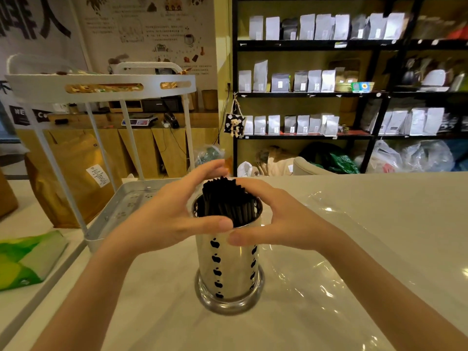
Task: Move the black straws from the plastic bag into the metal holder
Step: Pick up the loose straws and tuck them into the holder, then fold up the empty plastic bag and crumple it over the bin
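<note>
Looking down from my head camera, I log this:

Holder: one metal holder [229, 264] stands upright on the bench [379, 198], near the middle, with columns of dark cut-outs down its wall and a flared shiny base.

Straws: one bunch of black straws [224, 198] stands inside the holder, too many and too blurred for me to count; their tops rise above the rim and lean slightly to the left.

Hands: two. My left hand [174, 219] curves round the left side of the bunch, fingers [207, 171] arched over the far side and thumb lying across the near rim, so it cups the straws. My right hand [276, 221] does the same from the right, fingers curled against the straw tops and thumb against the holder wall just under the left thumb.

Bag: one clear plastic bag [329, 249] lies flat and crinkled on the bench, spreading from under the holder to the right.

Edges: the left edge of the bench runs close to a white cart [101, 87] with two tiers; a green packet [25, 257] lies at the far left.

Room: bare bench surface shows far and right of the holder, up to its far edge before the black shelves [354, 92].
</note>
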`<state>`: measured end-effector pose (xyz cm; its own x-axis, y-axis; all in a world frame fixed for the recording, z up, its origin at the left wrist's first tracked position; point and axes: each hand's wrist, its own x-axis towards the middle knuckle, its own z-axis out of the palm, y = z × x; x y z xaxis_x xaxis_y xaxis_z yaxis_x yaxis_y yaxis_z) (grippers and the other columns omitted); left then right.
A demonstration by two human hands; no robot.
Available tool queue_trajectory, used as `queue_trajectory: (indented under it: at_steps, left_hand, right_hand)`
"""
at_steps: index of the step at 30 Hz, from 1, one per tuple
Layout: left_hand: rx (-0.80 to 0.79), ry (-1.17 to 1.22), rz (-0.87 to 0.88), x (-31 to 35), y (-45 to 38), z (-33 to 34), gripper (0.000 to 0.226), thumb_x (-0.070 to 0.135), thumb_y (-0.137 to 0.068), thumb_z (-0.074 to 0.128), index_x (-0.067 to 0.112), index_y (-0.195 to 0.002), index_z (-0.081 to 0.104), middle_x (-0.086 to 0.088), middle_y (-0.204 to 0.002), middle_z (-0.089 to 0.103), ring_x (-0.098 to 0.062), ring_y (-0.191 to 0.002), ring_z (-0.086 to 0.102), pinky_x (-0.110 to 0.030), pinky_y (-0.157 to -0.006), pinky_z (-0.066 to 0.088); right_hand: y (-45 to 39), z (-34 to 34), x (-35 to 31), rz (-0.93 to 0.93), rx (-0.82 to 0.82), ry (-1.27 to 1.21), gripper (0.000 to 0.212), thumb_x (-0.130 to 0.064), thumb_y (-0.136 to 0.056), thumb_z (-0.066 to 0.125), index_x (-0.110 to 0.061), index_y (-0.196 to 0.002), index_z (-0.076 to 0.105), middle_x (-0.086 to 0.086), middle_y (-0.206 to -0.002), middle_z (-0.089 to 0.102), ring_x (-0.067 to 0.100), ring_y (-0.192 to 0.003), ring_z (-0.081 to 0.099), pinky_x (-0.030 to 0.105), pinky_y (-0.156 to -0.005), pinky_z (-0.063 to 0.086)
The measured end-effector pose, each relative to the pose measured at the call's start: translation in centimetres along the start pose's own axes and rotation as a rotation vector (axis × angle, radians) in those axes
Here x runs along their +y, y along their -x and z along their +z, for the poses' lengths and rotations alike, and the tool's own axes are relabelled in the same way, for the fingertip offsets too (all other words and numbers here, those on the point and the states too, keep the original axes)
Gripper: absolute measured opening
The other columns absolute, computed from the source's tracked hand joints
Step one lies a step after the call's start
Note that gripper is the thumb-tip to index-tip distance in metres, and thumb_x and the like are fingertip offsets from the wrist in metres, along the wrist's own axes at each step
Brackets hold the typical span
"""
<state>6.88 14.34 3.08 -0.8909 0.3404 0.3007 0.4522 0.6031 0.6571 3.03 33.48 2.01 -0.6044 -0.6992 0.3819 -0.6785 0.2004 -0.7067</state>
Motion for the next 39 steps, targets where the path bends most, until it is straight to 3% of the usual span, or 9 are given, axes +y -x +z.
queue_trajectory:
  at_steps: [2,5,9,12,17,22,26,31,39]
  left_hand:
    - [0.114,-0.089,0.038,0.8,0.3,0.3,0.077,0.078,-0.054,0.048,0.058,-0.122,0.018,0.046,-0.123,0.028,0.033,-0.111,0.026,-0.002,-0.089,0.030]
    - [0.306,-0.257,0.137,2.7,0.8,1.5,0.062,0.064,-0.071,0.034,0.046,-0.129,0.020,0.042,-0.128,0.020,0.024,-0.123,0.019,-0.003,-0.096,0.022]
    - [0.473,-0.279,0.350,6.0,1.8,5.3,0.043,0.041,-0.087,0.038,0.026,-0.128,0.040,0.012,-0.135,0.038,-0.004,-0.131,0.033,-0.018,-0.107,0.028]
    - [0.424,-0.171,0.470,6.9,2.0,9.1,0.033,0.029,-0.090,0.043,0.015,-0.118,0.053,0.004,-0.124,0.052,-0.005,-0.120,0.046,-0.018,-0.101,0.036]
    - [0.055,0.014,0.103,4.9,1.3,14.7,0.036,0.041,-0.090,0.037,0.027,-0.121,0.047,0.018,-0.121,0.047,0.005,-0.114,0.043,-0.009,-0.091,0.034]
    - [-0.350,-0.310,-0.310,1.9,0.3,19.2,0.063,0.045,-0.093,0.030,0.015,-0.143,0.006,-0.013,-0.155,-0.004,-0.024,-0.143,-0.001,-0.032,-0.113,0.007]
    - [-0.322,-0.676,-0.363,-0.3,-2.0,21.7,0.061,0.040,-0.095,0.022,0.006,-0.142,0.002,-0.032,-0.149,-0.004,-0.042,-0.139,-0.006,-0.046,-0.114,0.003]
    - [-0.280,-0.841,-0.463,-2.0,-4.2,22.6,0.054,0.041,-0.094,0.019,0.005,-0.134,0.024,-0.038,-0.135,0.029,-0.050,-0.130,0.017,-0.053,-0.108,0.022]
    - [-0.055,-0.730,-0.289,-2.9,-5.7,23.3,0.048,0.038,-0.093,0.030,0.013,-0.133,0.027,-0.017,-0.130,0.042,-0.033,-0.122,0.037,-0.039,-0.098,0.030]
  right_hand:
    - [0.7,-0.6,0.3,0.047,-0.004,0.019,0.062,-0.030,-0.070,0.078,-0.051,-0.117,0.043,-0.033,-0.118,0.049,-0.021,-0.109,0.041,0.001,-0.087,0.035]
    - [2.0,-1.7,0.9,0.132,0.013,-0.047,0.068,-0.042,-0.070,0.069,-0.048,-0.129,0.037,-0.028,-0.133,0.045,-0.012,-0.124,0.039,0.011,-0.102,0.032]
    - [4.7,-3.6,0.9,0.232,0.189,-0.153,0.053,-0.049,-0.065,0.062,-0.050,-0.116,0.048,-0.026,-0.125,0.054,-0.007,-0.118,0.049,0.014,-0.098,0.040]
    - [7.2,-4.8,1.9,0.311,0.350,-0.152,0.046,-0.038,-0.075,0.059,-0.037,-0.120,0.055,-0.015,-0.122,0.061,0.000,-0.114,0.055,0.023,-0.097,0.042]
    - [10.4,-6.5,5.1,0.459,0.594,-0.176,0.021,-0.017,-0.088,0.058,-0.021,-0.107,0.064,0.003,-0.113,0.067,0.018,-0.110,0.059,0.035,-0.095,0.047]
    - [13.1,-7.8,11.9,0.682,0.644,-0.001,0.019,-0.018,-0.087,0.059,-0.021,-0.104,0.066,0.004,-0.116,0.065,0.018,-0.109,0.058,0.025,-0.086,0.041]
    - [14.4,-8.2,16.1,0.883,0.478,0.353,0.044,-0.028,-0.087,0.059,-0.008,-0.126,0.052,0.010,-0.134,0.053,0.024,-0.121,0.048,0.031,-0.097,0.036]
    - [15.6,-8.4,18.2,1.040,0.309,0.721,0.058,-0.051,-0.085,0.051,-0.002,-0.117,0.051,0.012,-0.128,0.050,0.031,-0.124,0.038,0.040,-0.095,0.036]
    - [15.9,-9.0,18.8,1.021,0.502,0.527,0.055,-0.039,-0.072,0.070,-0.011,-0.116,0.051,0.008,-0.120,0.053,0.029,-0.117,0.043,0.036,-0.090,0.036]
